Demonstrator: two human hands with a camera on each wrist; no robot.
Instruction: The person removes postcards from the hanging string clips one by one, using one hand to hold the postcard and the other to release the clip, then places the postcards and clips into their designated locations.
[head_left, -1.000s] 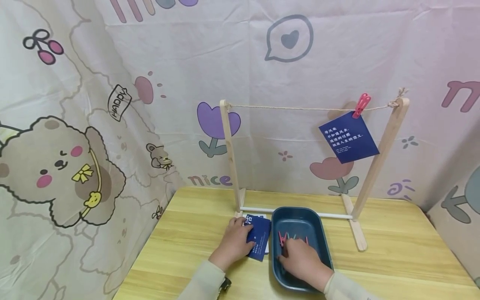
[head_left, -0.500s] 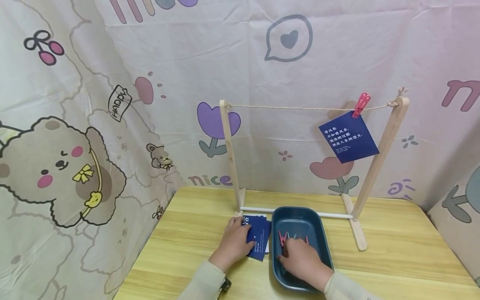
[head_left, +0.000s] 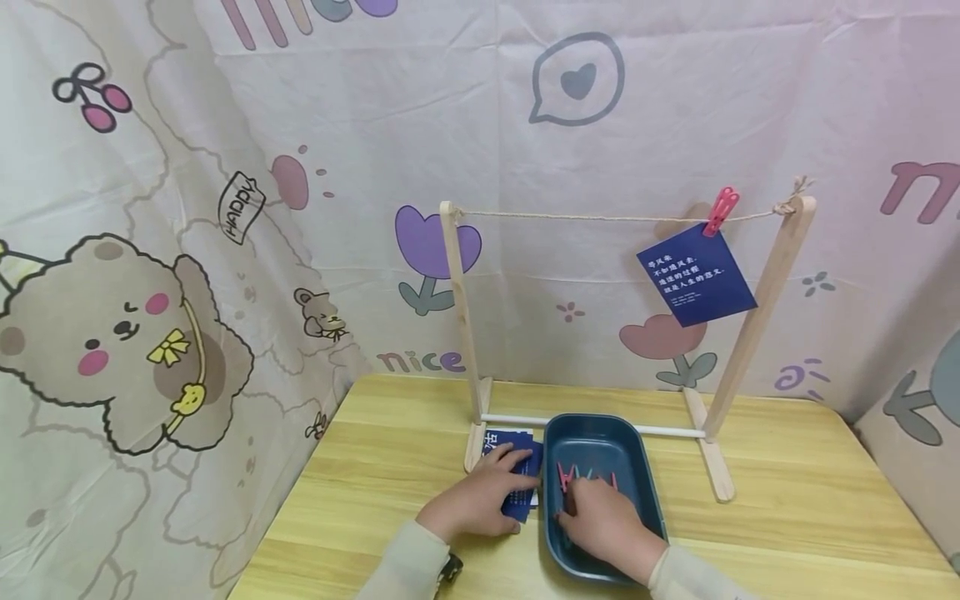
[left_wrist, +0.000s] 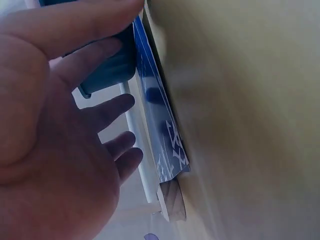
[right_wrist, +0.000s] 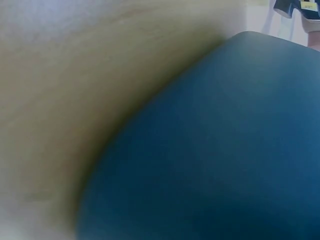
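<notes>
My left hand (head_left: 480, 496) lies over a small stack of dark blue cards (head_left: 524, 503) with white print, fingers spread across them. In the left wrist view its fingers are extended beside the edge of the cards (left_wrist: 157, 110). My right hand (head_left: 609, 518) reaches into a dark blue tray (head_left: 592, 423), its fingertips down among small clothespins; a pink clothespin (head_left: 564, 477) shows just beyond them. The fingertips are hidden, so I cannot tell whether they pinch one. Only the outer wall of the tray (right_wrist: 215, 140) fills the right wrist view.
Behind the tray stands a wooden frame (head_left: 757, 325) with a string (head_left: 570, 217) across its top. One blue card (head_left: 697, 279) hangs tilted from the string by a pink clothespin (head_left: 722, 212). A white rod (head_left: 517, 420) joins the feet. Patterned cloth (head_left: 525, 150) backs the table.
My left hand has slid from the left edge of the cards further right and toward me, spreading its fingers over them. The right hand has stayed in the tray.
</notes>
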